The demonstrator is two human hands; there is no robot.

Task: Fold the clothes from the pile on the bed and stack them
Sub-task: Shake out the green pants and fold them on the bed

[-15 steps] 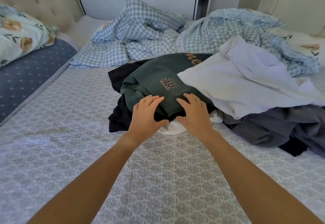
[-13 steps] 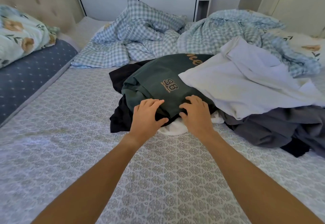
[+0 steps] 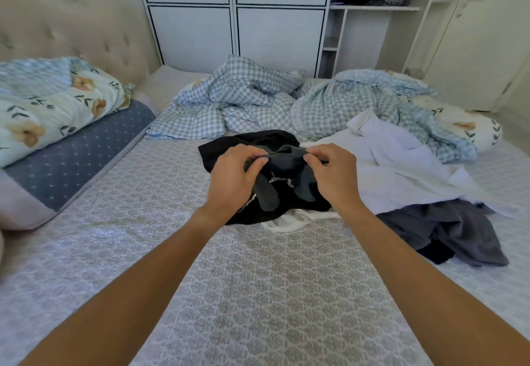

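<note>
The dark green garment (image 3: 286, 176) hangs bunched between my hands above the pile. My left hand (image 3: 233, 177) and my right hand (image 3: 334, 176) each pinch its upper edge, close together. Under it lies a black garment (image 3: 229, 147) with white lettering, and a white piece (image 3: 289, 219) pokes out at the pile's near edge. To the right a white shirt (image 3: 401, 170) spreads over a dark grey garment (image 3: 447, 228). All of it rests on the patterned bed sheet (image 3: 258, 294).
A rumpled blue checked duvet (image 3: 258, 101) lies behind the pile. At the left sit a floral pillow (image 3: 51, 104) and a blue dotted cushion (image 3: 71, 153). A white wardrobe (image 3: 235, 15) and shelves (image 3: 372, 7) stand beyond the bed.
My hands went from resting on the green garment's near edge to pinching it and lifting it off the pile. The view tilted up, showing more of the wardrobe.
</note>
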